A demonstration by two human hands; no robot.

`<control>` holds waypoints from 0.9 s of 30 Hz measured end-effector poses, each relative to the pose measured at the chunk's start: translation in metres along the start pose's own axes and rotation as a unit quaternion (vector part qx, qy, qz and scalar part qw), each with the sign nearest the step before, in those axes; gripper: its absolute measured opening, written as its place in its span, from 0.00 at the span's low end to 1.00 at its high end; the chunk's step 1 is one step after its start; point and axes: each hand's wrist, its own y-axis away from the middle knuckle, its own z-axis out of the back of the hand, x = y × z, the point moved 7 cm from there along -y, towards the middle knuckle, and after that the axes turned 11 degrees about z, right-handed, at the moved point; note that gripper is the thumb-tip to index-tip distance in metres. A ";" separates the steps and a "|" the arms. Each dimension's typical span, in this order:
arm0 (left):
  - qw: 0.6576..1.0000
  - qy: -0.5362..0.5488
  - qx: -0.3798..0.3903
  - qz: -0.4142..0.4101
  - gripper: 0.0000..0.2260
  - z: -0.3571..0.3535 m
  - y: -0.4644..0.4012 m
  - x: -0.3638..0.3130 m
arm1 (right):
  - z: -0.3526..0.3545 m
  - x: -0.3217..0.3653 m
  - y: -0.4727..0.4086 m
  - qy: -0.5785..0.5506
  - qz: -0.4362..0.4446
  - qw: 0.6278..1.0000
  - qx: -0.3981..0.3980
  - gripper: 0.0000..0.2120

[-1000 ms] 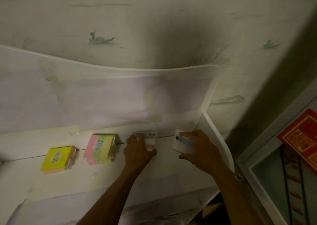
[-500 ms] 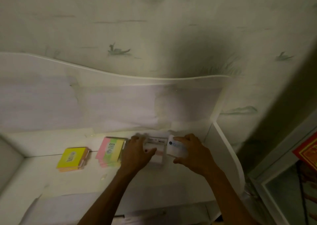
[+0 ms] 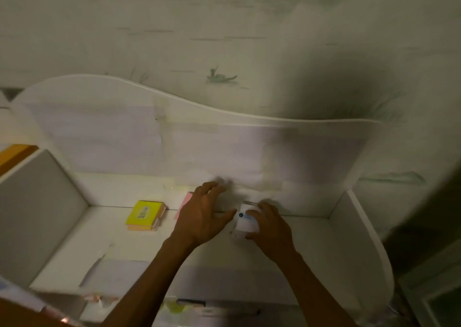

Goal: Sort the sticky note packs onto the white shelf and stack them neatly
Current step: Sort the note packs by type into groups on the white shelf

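Note:
My right hand (image 3: 270,229) grips a white sticky note pack (image 3: 245,223) with a dark round label, low over the white shelf (image 3: 311,247) near its back wall. My left hand (image 3: 202,217) hovers just left of that pack, fingers spread and relaxed, holding nothing. It covers most of a pink pack (image 3: 183,205), of which only the left edge shows. A yellow pack (image 3: 144,215) lies further left on the shelf, on top of an orange-edged one. The pack that lay under my left hand earlier is hidden or blurred.
The shelf has a tall wavy back panel (image 3: 224,139), a left side wall (image 3: 42,209) and a low curved right side wall (image 3: 361,239). Loose packs and papers (image 3: 179,306) lie blurred below the shelf's front edge. An orange object (image 3: 15,153) sits at far left.
The camera has swung left and down. My right hand has brought the white pack left toward the middle. My left hand has lifted off the pack it pressed and spread its fingers.

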 end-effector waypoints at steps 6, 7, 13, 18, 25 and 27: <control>1.000 -0.012 0.025 0.007 0.28 -0.001 0.008 0.001 | -0.015 0.002 0.007 0.008 0.003 1.000 -0.007 0.29; 0.999 -0.014 0.030 0.007 0.28 -0.001 0.008 0.000 | -0.015 0.002 0.006 0.006 0.004 1.000 -0.002 0.30; 0.998 -0.039 0.044 0.005 0.29 0.004 0.008 -0.008 | -0.009 -0.002 0.005 -0.003 0.021 0.999 0.036 0.33; 0.997 -0.053 0.047 0.007 0.29 0.009 0.008 -0.012 | -0.007 -0.002 0.010 -0.012 0.023 0.997 0.067 0.36; 0.996 -0.060 0.062 0.013 0.29 0.009 0.014 -0.015 | -0.013 0.001 0.016 0.012 0.041 0.995 0.087 0.37; 0.996 -0.064 0.067 0.014 0.29 0.008 0.016 -0.014 | -0.017 0.001 0.017 0.033 0.049 0.992 0.108 0.39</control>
